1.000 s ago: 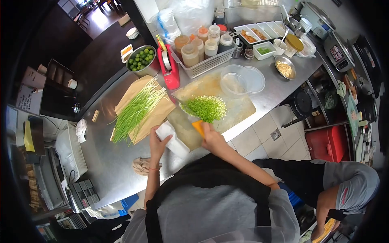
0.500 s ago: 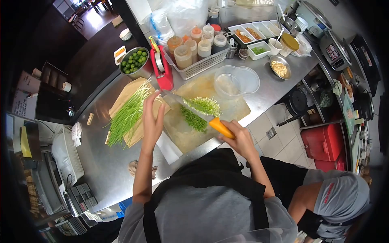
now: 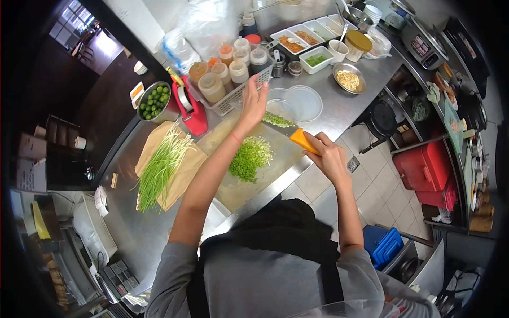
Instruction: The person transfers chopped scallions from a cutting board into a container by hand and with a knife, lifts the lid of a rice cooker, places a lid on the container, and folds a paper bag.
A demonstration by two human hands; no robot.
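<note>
Working remotely, I see the right hand (image 3: 330, 157) gripping the knife (image 3: 303, 140) by its handle, blade probably level so chopped greens (image 3: 279, 121) ride on it near the plastic tub (image 3: 282, 100). The left hand (image 3: 254, 106) is spread near the bottle basket (image 3: 228, 102); the main pile (image 3: 250, 158) sits on the board (image 3: 287, 159).

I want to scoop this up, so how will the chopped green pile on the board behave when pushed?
The chopped green pile will probably spread and shed bits, being loose small pieces. It's likely light, looking like thinly cut stalks. Some may cling to the knife, whose blade carries bits.
</note>
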